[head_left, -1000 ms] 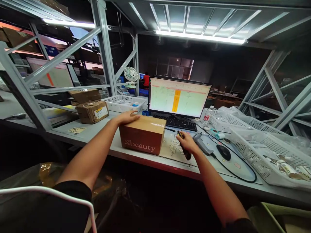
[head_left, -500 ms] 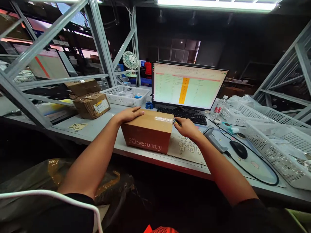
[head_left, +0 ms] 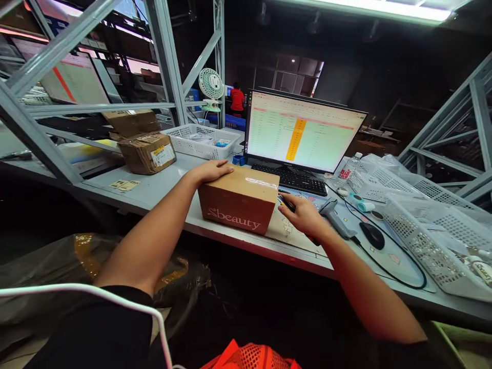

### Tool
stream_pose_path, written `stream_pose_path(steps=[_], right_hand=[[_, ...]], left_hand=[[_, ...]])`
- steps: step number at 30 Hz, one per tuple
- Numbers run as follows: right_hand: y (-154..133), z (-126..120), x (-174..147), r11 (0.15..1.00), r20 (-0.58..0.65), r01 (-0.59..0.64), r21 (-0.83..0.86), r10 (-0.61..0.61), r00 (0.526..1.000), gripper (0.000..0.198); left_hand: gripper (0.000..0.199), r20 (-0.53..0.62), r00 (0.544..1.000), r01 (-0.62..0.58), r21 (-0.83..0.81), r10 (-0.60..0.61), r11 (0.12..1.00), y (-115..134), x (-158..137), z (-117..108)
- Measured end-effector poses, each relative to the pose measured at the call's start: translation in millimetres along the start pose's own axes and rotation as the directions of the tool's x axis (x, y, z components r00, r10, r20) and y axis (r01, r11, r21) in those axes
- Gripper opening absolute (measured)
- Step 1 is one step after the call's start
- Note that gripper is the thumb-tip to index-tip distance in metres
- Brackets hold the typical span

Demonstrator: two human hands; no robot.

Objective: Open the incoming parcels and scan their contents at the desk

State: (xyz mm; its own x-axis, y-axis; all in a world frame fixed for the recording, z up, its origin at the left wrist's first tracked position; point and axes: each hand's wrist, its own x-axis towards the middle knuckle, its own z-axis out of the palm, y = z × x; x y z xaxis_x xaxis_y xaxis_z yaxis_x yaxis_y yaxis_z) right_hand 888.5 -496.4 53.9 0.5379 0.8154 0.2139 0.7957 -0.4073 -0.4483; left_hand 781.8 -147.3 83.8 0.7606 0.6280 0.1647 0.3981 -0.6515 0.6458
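Observation:
A brown cardboard box [head_left: 234, 202] with "beauty" lettering on its front rests on the desk near the front edge, a strip of shiny clear tape along its top. My left hand [head_left: 211, 171] holds the box at its left end, palm and fingers on the top; some fingers are hidden. My right hand [head_left: 303, 212] is closed around a box cutter [head_left: 287, 203], a dark handle with its tip pointing at the box's right side. The tip is close to that side; whether it touches cannot be told. A flat cardboard sheet [head_left: 286, 230] lies under the right hand.
Behind the box stand a keyboard [head_left: 300, 180] and a monitor [head_left: 303, 130]. A barcode scanner [head_left: 338, 220], a mouse [head_left: 372, 235] and white baskets [head_left: 430, 241] are to the right. At left are an opened carton [head_left: 146, 154] and a white basket [head_left: 203, 142].
My right hand with the box cutter has moved down and slightly away from the box's top right edge. The left hand stays on the box. The view has shifted slightly.

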Motion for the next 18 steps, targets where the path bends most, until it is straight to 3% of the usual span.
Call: stream_pose_path(steps=[2, 4, 6, 8, 11, 14, 18], right_hand=[[11.9, -5.8, -0.3, 0.996, -0.030, -0.063, -0.069, 0.061, 0.998, 0.048], [24.5, -16.8, 3.4, 0.976, -0.083, -0.143, -0.166, 0.130, 0.988, 0.046], [30.3, -30.4, 13.7, 0.948, -0.139, -0.173, -0.266, 0.140, 0.980, 0.041], [22.7, -41.3, 33.2, 0.922, -0.180, -0.134, -0.363, 0.072, 0.981, 0.036], [-17.2, -40.9, 78.2, 0.875, -0.141, 0.012, -0.484, -0.092, 0.986, 0.035], [-75.4, -18.7, 127.3, 0.790, 0.018, 0.208, -0.576, -0.242, 0.970, 0.037], [-139.9, 18.3, 168.2, 0.666, 0.217, 0.423, -0.615, -0.373, 0.902, 0.039]], left_hand=[[0.054, -0.172, 0.984, -0.040, 0.086, 0.054, 0.995, 5.4, -20.4, -1.6], [0.046, -0.335, 0.914, -0.190, 0.147, 0.230, 0.971, 6.6, -48.1, 2.7], [0.044, -0.386, 0.813, -0.399, 0.174, 0.435, 0.900, 2.3, -76.0, 16.7], [0.046, -0.386, 0.736, -0.521, 0.202, 0.556, 0.830, -6.1, -95.8, 38.9], [0.053, -0.474, 0.631, -0.551, 0.284, 0.614, 0.785, -20.8, -103.8, 73.5], [0.052, -0.551, 0.543, -0.534, 0.357, 0.634, 0.767, -30.9, -95.8, 92.3], [0.052, -0.560, 0.509, -0.525, 0.399, 0.654, 0.751, -35.0, -87.8, 93.4]])
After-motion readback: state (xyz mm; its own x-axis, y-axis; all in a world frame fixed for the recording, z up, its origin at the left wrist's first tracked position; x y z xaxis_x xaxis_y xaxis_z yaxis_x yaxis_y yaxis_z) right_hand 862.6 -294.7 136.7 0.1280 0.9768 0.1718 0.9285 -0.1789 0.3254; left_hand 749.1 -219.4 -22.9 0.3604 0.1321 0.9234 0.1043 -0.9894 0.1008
